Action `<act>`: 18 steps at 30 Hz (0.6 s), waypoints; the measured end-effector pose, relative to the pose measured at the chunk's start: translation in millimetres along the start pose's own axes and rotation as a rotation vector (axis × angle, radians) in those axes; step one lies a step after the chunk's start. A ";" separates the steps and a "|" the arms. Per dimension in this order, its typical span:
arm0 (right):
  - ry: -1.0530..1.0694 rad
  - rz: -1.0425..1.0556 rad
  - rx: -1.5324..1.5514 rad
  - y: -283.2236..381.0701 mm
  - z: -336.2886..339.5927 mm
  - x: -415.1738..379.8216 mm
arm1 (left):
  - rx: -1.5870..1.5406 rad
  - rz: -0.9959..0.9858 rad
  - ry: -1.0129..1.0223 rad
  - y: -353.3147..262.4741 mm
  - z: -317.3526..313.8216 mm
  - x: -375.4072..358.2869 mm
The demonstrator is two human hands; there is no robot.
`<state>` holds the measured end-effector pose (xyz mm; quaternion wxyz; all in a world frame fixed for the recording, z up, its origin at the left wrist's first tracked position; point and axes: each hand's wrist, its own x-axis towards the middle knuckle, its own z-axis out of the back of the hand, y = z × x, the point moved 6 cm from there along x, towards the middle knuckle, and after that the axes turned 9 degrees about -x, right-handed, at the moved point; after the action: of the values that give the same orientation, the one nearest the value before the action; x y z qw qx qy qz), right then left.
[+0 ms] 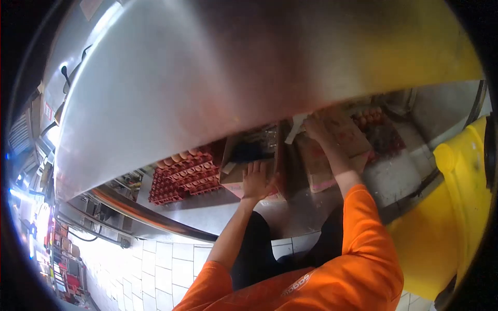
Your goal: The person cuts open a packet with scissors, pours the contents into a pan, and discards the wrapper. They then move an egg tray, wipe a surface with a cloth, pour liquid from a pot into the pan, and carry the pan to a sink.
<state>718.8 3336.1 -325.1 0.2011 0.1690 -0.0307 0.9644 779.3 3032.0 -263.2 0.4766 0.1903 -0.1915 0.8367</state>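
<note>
My left hand [255, 181] lies with fingers spread on the near flap of an open cardboard box [237, 175]. Dark and clear plastic-like contents [252, 150] show inside that box. To its right is a second cardboard box [332, 165] with red print, shut on top. My right hand [316, 128] reaches over the far part of this second box, fingers curled at a pale strip [296, 129] beside its left edge. What the strip is made of is hard to make out in the shade.
Red egg trays [192, 176] are stacked on the left of the low shelf, eggs on top. More eggs [367, 118] sit at the back right. A metal counter [207, 78] overhangs the shelf. A yellow bin [441, 217] stands close on the right, above white floor tiles [161, 264].
</note>
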 end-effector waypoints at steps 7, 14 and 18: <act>-0.041 0.042 0.050 9.8 21.7 -24.3 | -0.010 -0.033 -0.012 -3.0 3.9 1.8; -0.228 0.123 0.152 5.2 35.7 -57.8 | -0.158 0.039 0.023 18.2 -3.7 5.9; 0.051 0.109 -0.163 0.7 107.3 -82.3 | -0.328 0.235 0.008 63.3 -6.2 25.4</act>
<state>823.1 3290.7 -251.9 0.1619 0.1254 -0.1131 0.9722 711.3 3023.6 -264.6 0.4008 0.0830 -0.3442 0.8450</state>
